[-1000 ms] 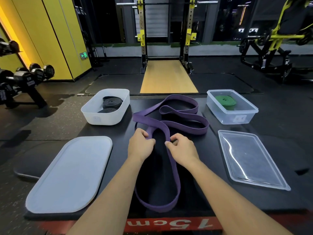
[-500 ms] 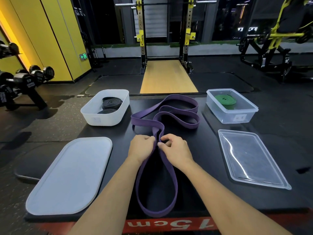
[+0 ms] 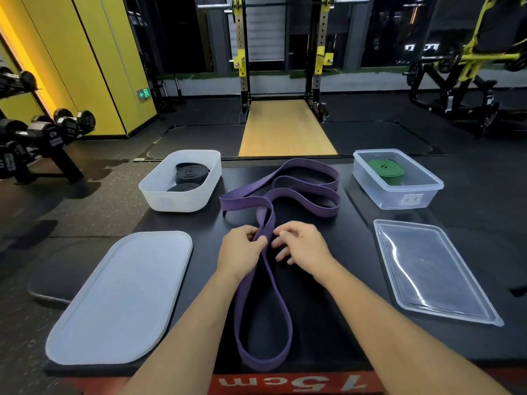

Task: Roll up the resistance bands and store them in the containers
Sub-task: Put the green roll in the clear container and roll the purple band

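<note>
A gym's black platform [image 3: 328, 323] is lying before a squat rack [image 3: 282, 52], carrying a white lid [image 3: 119, 297] at left and a clear lid [image 3: 430, 272] at right. A purple resistance band [image 3: 281, 192] is sprawling down the middle between a white container [image 3: 182, 199] holding black rolled bands [image 3: 191, 172] and a clear container [image 3: 396, 195] holding a green rolled band [image 3: 385, 169]. The left hand [image 3: 241, 252] is pinching the band's two strands together, while the right hand [image 3: 302, 245] is resting just beside them, fingers loosely curled and gripping nothing.

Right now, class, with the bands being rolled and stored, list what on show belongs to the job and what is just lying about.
Belongs: purple band, pinched in left hand; right hand; white tub with black rolls; clear tub with green roll; white lid; clear lid.

Lying about: dumbbells; squat rack.
</note>
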Tool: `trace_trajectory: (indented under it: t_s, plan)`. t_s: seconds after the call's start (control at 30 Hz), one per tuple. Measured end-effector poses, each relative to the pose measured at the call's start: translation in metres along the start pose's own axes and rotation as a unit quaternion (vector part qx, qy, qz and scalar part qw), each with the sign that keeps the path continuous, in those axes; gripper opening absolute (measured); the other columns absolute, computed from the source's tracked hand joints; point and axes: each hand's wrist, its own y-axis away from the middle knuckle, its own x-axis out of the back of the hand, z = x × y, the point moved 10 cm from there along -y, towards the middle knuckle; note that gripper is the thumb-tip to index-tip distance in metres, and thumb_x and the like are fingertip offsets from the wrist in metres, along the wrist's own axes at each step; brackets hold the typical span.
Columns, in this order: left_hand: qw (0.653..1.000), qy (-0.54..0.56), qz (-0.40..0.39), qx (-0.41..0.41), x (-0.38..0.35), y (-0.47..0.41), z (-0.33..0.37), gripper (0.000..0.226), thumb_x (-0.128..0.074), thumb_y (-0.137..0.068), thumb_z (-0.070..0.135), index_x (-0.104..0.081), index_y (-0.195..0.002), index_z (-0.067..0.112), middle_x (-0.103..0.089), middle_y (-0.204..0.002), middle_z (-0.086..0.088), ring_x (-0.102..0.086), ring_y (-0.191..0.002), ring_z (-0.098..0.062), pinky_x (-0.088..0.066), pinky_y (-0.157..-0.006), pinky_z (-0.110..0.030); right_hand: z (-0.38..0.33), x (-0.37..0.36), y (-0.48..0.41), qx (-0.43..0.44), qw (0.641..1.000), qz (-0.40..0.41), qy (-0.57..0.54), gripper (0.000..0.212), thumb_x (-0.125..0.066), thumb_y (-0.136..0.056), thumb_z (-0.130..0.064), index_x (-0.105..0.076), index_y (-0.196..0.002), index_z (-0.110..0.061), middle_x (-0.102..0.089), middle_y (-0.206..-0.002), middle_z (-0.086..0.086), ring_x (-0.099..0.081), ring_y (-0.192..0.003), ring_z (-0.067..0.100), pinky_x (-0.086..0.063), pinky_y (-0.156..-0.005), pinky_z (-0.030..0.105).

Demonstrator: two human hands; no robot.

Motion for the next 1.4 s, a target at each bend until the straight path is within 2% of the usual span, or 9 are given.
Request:
trace_trajectory:
  t_s: [0.17, 0.37, 0.53, 0.7, 0.93, 1.03, 1.1, 1.23, 1.4]
  plan:
    - [1.000, 0.012, -0.015, -0.005, -0.001, 0.001, -0.002, 0.050, -0.066, -0.089, 0.024, -0.059, -0.138, 0.031, -0.063, -0.076, 0.017, -0.059, -0.071, 0.007, -0.042, -0.064, -0.013, 0.006, 0.026, -0.032, -0.005, 0.994, 0.104, 0.044, 0.023, -0.056, -0.101, -0.012, -0.071, -0.114, -0.023, -0.073, -0.108, -0.001, -0.074, -0.086, 0.017, -0.062, -0.078, 0.037]
    - [0.999, 0.007, -0.028, -0.022, -0.004, -0.010, -0.003, 0.050, -0.058, -0.086, 0.034, -0.067, -0.135, 0.032, -0.073, -0.122, 0.015, -0.066, -0.114, -0.004, -0.053, -0.099, -0.029, -0.024, 0.005, -0.067, 0.138, 0.953, 0.026, 0.270, 0.046, -0.056, -0.102, -0.010, -0.055, -0.147, -0.020, -0.046, -0.157, 0.000, -0.041, -0.145, 0.022, -0.031, -0.122, 0.040]
    - [0.996, 0.070, -0.035, -0.049, -0.001, -0.008, -0.001, 0.048, -0.058, -0.078, 0.028, -0.072, -0.124, 0.033, -0.078, -0.102, 0.010, -0.071, -0.096, -0.010, -0.057, -0.087, -0.027, -0.020, -0.011, -0.090, 0.163, 0.915, 0.002, 0.370, 0.060, -0.054, -0.099, -0.010, -0.043, -0.155, -0.028, -0.043, -0.153, -0.001, -0.042, -0.134, 0.028, -0.037, -0.115, 0.045]
    - [0.974, 0.210, -0.057, -0.060, 0.005, -0.003, -0.001, 0.051, -0.055, -0.074, 0.011, -0.072, -0.118, 0.028, -0.079, -0.090, 0.006, -0.067, -0.073, -0.006, -0.050, -0.069, -0.017, -0.023, -0.018, -0.109, 0.197, 0.920, 0.021, 0.338, 0.034, -0.062, -0.096, -0.021, -0.065, -0.128, -0.031, -0.043, -0.127, -0.002, -0.043, -0.116, 0.025, -0.046, -0.102, 0.042]
    - [0.979, 0.197, -0.039, -0.031, 0.006, -0.009, -0.009, 0.063, -0.057, -0.075, 0.017, -0.063, -0.137, 0.025, -0.073, -0.080, 0.015, -0.064, -0.069, -0.004, -0.049, -0.068, -0.016, -0.057, 0.014, -0.116, 0.207, 0.932, 0.135, 0.265, 0.034, -0.055, -0.090, -0.007, -0.063, -0.114, -0.031, -0.074, -0.110, -0.011, -0.062, -0.113, 0.016, -0.027, -0.117, 0.044]
    - [0.975, 0.216, -0.044, -0.035, 0.006, -0.011, -0.011, 0.056, -0.055, -0.078, 0.014, -0.068, -0.132, 0.021, -0.079, -0.111, 0.008, -0.073, -0.102, -0.011, -0.057, -0.092, -0.031, -0.066, 0.017, -0.120, 0.144, 0.978, 0.087, 0.122, 0.008, -0.062, -0.079, -0.023, -0.068, -0.074, -0.026, -0.072, -0.071, -0.010, -0.067, -0.082, 0.018, -0.051, -0.085, 0.040]
    - [0.974, 0.224, -0.038, -0.024, 0.007, -0.012, -0.014, 0.052, -0.053, -0.077, 0.014, -0.071, -0.127, 0.019, -0.079, -0.111, 0.007, -0.073, -0.102, -0.011, -0.057, -0.093, -0.032, -0.072, 0.011, -0.123, 0.096, 0.977, 0.014, 0.191, 0.023, -0.058, -0.073, -0.033, -0.065, -0.055, -0.019, -0.058, -0.050, -0.003, -0.057, -0.061, 0.026, -0.044, -0.059, 0.036]
    - [0.972, 0.229, -0.043, -0.014, 0.006, -0.011, -0.013, 0.044, -0.050, -0.075, 0.016, -0.075, -0.111, 0.017, -0.078, -0.095, 0.008, -0.066, -0.082, -0.007, -0.053, -0.076, -0.027, -0.024, -0.002, -0.104, -0.149, 0.881, -0.242, 0.378, 0.051, -0.048, -0.081, -0.051, -0.066, -0.060, -0.008, -0.045, -0.048, 0.006, -0.035, -0.043, 0.023, -0.043, -0.058, 0.029]
    - [0.970, 0.233, -0.072, -0.025, -0.002, -0.012, -0.011, 0.037, -0.050, -0.075, 0.016, -0.076, -0.101, 0.014, -0.073, -0.088, -0.002, -0.059, -0.079, -0.014, -0.049, -0.076, -0.034, -0.085, 0.010, -0.122, 0.196, 0.812, 0.084, 0.543, 0.034, -0.054, -0.095, -0.059, -0.059, -0.092, -0.026, -0.066, -0.102, 0.000, -0.060, -0.099, 0.024, -0.037, -0.101, 0.045]
